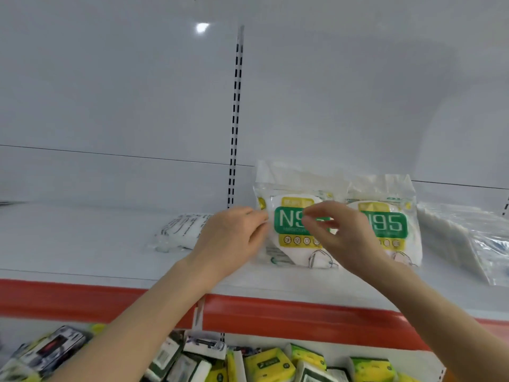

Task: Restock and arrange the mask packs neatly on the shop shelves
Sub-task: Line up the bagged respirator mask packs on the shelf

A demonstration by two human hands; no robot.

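the step in hand looks like standing up and squaring the left n95 mask pack (289,230) at centre frame on the white shelf (82,244). the left hand (231,238) pinches its left edge with curled fingers; the right hand (341,232) hovers in front, thumb and forefinger nearly closed, whether gripping i cannot tell. next it wants aligning flush with the second n95 pack (391,227) just right. two n95 packs stand, one clear bag (181,232) lies at left, another clear bag (468,238) at right.
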